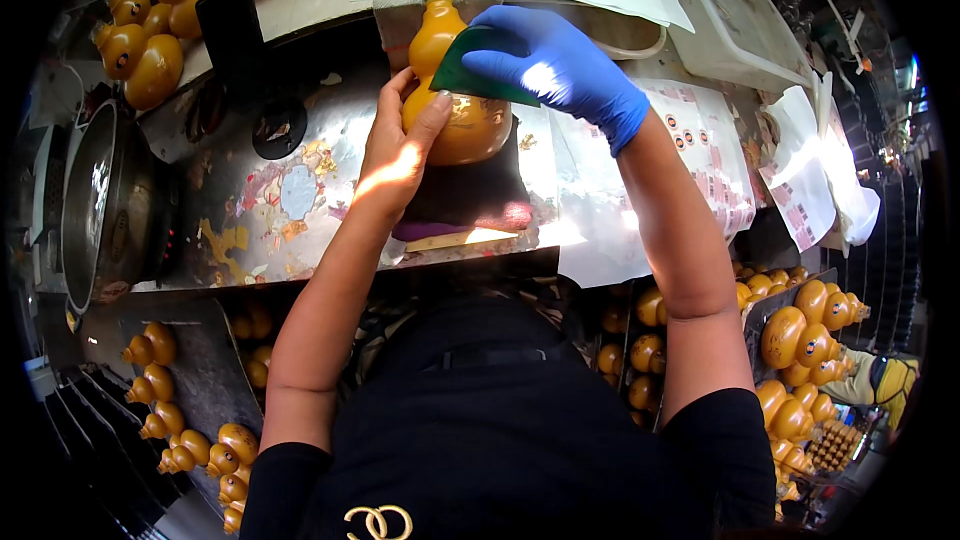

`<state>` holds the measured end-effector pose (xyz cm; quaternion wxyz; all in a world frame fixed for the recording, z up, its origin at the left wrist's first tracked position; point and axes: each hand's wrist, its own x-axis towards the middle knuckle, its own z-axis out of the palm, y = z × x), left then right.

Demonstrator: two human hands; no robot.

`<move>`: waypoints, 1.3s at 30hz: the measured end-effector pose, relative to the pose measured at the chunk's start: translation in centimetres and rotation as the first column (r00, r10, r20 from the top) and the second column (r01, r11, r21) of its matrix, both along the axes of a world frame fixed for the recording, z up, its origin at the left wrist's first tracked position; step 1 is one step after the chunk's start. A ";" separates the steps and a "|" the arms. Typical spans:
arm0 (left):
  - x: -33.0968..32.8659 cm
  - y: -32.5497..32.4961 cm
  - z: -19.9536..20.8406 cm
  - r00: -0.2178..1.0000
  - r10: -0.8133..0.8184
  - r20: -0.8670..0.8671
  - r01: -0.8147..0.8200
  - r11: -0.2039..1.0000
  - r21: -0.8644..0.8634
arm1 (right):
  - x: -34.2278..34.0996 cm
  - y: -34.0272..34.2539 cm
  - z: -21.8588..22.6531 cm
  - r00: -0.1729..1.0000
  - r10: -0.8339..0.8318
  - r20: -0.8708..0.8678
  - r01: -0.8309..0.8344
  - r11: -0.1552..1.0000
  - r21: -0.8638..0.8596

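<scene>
Down close to the person, on both sides of the dark shirt, sit lots of little orange gourd-shaped bottles — a row on the low left (165, 418) and a heap in a bin on the low right (800, 340). Both arms reach up and away from the body over the shiny metal counter (300, 190). The left hand (395, 155) is bare, and its fingers wrap around the left side of one orange gourd bottle (455, 90), gripping it tight with the thumb up near the narrow neck. The bottle lies on a dark cloth pad (470, 195) in the middle of the counter, its small top pointing away. The right hand (560, 65) wears a blue glove, and its fingers are pinched on a flat green scraper (470, 75) pressed against the bottle's side. The glove and scraper hide part of the bottle. Sheets of sticker labels (700, 150) lie just to the right. A big metal pot (95, 200) stands far left — and more orange bottles (160, 20) pile up at the far left corner.
</scene>
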<state>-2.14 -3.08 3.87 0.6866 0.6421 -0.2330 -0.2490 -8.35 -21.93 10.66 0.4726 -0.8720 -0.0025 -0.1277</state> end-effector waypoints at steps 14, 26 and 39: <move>-0.3 0.1 -0.7 0.996 0.007 0.084 -0.012 0.999 0.052 | -4.3 5.1 -5.2 0.853 -0.519 0.054 0.451 0.786 0.422; 0.3 0.4 0.1 0.999 -0.041 0.030 0.039 0.997 0.065 | -5.1 4.6 -7.4 0.758 -0.644 0.102 0.528 0.698 0.484; 1.1 1.2 -0.8 0.977 -0.181 -0.110 0.176 0.983 -0.053 | -5.0 6.7 -6.9 0.638 -0.698 0.325 0.636 0.716 0.287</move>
